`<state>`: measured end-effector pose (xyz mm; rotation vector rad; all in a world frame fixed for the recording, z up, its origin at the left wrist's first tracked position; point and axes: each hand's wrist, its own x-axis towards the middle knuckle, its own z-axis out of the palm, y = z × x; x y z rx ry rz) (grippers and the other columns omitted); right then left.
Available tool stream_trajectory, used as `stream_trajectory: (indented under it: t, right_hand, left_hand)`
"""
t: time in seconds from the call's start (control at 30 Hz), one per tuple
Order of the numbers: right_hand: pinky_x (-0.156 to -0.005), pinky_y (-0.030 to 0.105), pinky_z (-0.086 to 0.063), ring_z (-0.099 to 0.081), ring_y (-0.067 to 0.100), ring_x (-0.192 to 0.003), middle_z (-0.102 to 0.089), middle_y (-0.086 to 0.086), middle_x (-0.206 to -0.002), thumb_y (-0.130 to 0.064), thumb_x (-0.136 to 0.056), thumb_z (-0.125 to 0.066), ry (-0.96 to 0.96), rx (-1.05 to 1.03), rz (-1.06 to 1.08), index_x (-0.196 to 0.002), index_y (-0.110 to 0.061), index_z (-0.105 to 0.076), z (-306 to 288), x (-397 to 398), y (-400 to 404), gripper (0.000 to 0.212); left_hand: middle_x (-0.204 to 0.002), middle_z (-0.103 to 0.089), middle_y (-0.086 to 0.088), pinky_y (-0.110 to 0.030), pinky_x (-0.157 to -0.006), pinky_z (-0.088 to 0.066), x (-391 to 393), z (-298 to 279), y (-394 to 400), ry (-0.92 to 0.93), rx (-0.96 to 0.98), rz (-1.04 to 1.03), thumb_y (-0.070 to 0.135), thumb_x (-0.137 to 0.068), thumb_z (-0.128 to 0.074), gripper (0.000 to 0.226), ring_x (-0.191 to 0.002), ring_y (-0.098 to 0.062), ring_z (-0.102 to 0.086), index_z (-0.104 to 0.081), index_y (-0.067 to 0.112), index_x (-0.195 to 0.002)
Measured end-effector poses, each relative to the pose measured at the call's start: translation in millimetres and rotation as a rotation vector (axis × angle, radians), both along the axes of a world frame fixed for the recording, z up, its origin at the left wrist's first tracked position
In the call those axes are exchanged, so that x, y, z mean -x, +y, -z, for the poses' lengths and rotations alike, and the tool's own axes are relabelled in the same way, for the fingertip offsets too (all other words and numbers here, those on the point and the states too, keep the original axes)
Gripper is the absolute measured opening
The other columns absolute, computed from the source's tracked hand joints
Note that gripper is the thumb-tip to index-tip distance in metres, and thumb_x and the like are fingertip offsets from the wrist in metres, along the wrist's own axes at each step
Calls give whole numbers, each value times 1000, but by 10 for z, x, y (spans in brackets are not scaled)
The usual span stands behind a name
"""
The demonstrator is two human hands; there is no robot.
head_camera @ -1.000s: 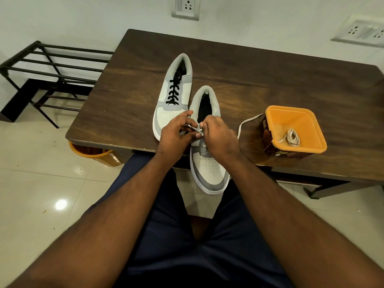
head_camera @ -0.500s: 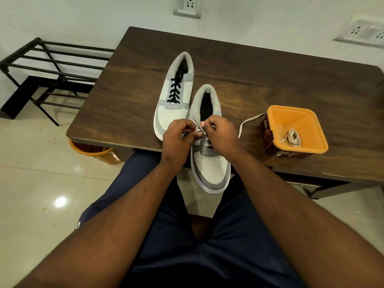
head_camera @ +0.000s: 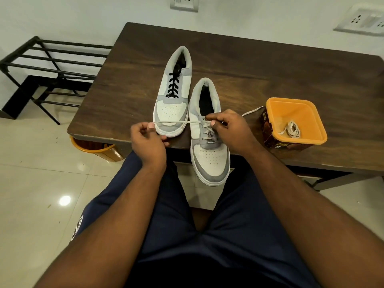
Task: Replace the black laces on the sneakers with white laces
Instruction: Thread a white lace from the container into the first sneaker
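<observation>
- what has changed: half a second ago both our hands were bunched together over the eyelets of the near sneaker (head_camera: 209,142); now our left hand (head_camera: 148,140) has drawn away to the left, and a length of the white lace (head_camera: 176,122) runs taut and nearly level from it, across the toe of the far sneaker (head_camera: 173,94), to the near one; we judge a fresh pass has just been threaded and we are pulling its slack through
- our left hand: fingers curled, thumb and forefinger pinching the end of the white lace, out past the table's (head_camera: 124,84) front edge
- the far sneaker: lying on the table, the black lace (head_camera: 173,86) still in all its eyelets; this one is not yet begun
- the near sneaker: toe overhanging the table edge toward us, white crossings showing in the lower eyelets only, the upper ones bare; so we judge the first shoe roughly half laced
- our right hand (head_camera: 227,129): fingers curled down at the eyelet row, thumb and forefinger pinching the lace where it leaves the shoe, steadying it; the lace's other end trails off to the right on the table
- the orange tub (head_camera: 272,104): near the right, well apart from the hands, with a second white lace (head_camera: 292,129) coiled inside
</observation>
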<state>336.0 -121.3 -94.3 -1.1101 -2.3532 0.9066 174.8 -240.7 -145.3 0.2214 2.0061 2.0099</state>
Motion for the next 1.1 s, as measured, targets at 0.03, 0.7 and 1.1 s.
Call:
stream_trajectory:
  t: [0.03, 0.7, 1.1]
  right_hand:
    - [-86, 21, -46, -55, 10, -94, -55, -2, -100, -18, -96, -55, -24, -24, -15, -124, -21, -66, -2, -6, 5, 29]
    - [-86, 39, -52, -63, 14, -91, -70, -3, -100, -20, -89, -66, -215, -134, -94, -111, -23, -69, -202, -52, 193, 22]
    - [-86, 36, -52, -63, 14, -93, -71, -3, -103, -23, -90, -65, -285, -156, -79, -110, -24, -70, -241, -49, 196, 21]
  left_hand:
    - [-113, -58, -7, -33, -52, -57, 27, -18, -15, 88, 44, -26, 22, -97, -55, 12, -71, -20, -67, -53, 32, -91]
    - [-90, -71, -9, -32, -47, -55, -27, -190, -48, 196, 193, 202, 19, -93, -66, 2, -54, -11, -65, -65, 20, -93]
    - [-77, -67, 3, -18, -62, -49, -238, -357, 260, 351, 398, 560, 14, -90, -67, 8, -74, -14, -64, -71, 9, -86]
